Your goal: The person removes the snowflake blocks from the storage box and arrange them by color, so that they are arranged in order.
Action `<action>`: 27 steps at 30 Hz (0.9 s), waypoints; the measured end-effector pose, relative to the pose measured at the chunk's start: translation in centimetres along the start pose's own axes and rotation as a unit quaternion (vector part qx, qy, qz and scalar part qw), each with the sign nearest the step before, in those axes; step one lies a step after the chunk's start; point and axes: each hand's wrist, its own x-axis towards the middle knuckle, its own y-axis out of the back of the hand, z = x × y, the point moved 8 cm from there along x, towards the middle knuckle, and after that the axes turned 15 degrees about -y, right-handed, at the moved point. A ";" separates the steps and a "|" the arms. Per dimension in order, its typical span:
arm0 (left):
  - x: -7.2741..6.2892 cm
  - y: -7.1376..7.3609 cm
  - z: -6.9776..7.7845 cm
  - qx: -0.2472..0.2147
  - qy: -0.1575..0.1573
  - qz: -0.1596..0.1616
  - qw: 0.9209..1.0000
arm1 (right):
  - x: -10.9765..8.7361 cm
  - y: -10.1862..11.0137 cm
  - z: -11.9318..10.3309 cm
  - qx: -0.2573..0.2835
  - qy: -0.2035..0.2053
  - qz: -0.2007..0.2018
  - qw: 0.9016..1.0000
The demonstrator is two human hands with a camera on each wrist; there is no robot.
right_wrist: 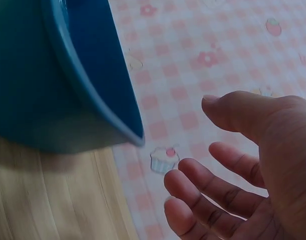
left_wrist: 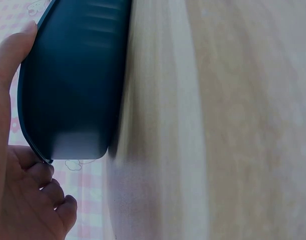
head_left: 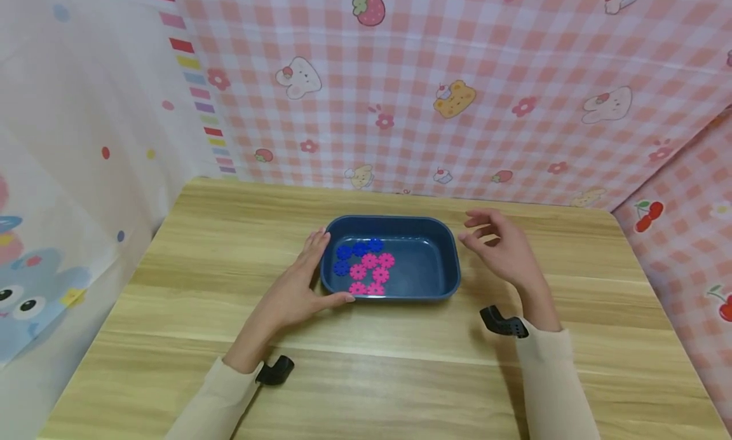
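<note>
the tray (head_left: 420, 268) sits flat on the wooden table (head_left: 400, 364), near the middle of the frame, its long side running left to right. the left hand (head_left: 294, 294) grasps its near left corner: in the head view the fingers lie along the left end and the thumb reaches over the near rim, while the left wrist view shows the thumb at the rim and the other fingers bent about the end. it looks like a steadying hold, probably meant to stop the tray sliding — spanning the corner that way would check it from two sides and leave the inside free. how hard it presses, i cannot tell.

the right hand (head_left: 506, 246), right of centre, is released: fingers loosely bent, nothing between them, just beside the tray's right end and apart from it in both the head and right wrist views.

inside the tray, the blue pieces (head_left: 342, 268) lie toward the far left and the pink pieces (head_left: 380, 275) in front and to the right of them, all flat on the floor in the left half. so the pieces are close by the left hand's grip, just across the wall from its fingers — none of them held — and well apart from the right hand, with bare tray floor between.
</note>
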 end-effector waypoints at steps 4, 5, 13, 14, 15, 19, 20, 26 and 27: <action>-0.1 0.0 -0.1 0.000 0.001 0.001 1.000 | 0.0 -0.9 -0.6 0.002 0.003 -0.018 1.000; -0.1 0.0 -0.1 0.000 0.002 0.001 1.000 | 0.0 -1.1 -0.8 0.000 0.006 -0.023 1.000; -0.1 0.1 -0.1 -0.002 0.003 0.001 1.000 | 0.1 -2.6 -2.6 -0.021 0.036 -0.063 0.997; -0.1 0.1 0.0 -0.002 0.003 0.001 1.000 | 0.2 -2.8 -2.8 -0.024 0.041 -0.068 0.997; -0.1 0.0 0.0 -0.002 0.003 0.001 1.000 | 0.2 -3.0 -3.1 -0.028 0.045 -0.073 0.996; -0.1 -0.1 -0.1 0.000 0.003 0.000 1.000 | 0.6 -3.6 -3.9 -0.040 0.050 -0.098 0.993; -0.1 -0.1 -0.1 0.000 0.003 0.000 1.000 | 0.7 -3.8 -4.1 -0.045 0.052 -0.102 0.992; -0.1 0.0 -0.1 0.000 0.003 0.001 1.000 | 1.0 -4.5 -5.4 -0.078 0.065 -0.130 0.986; -0.1 0.0 -0.1 0.000 0.003 0.001 1.000 | 1.1 -4.6 -5.6 -0.083 0.067 -0.136 0.985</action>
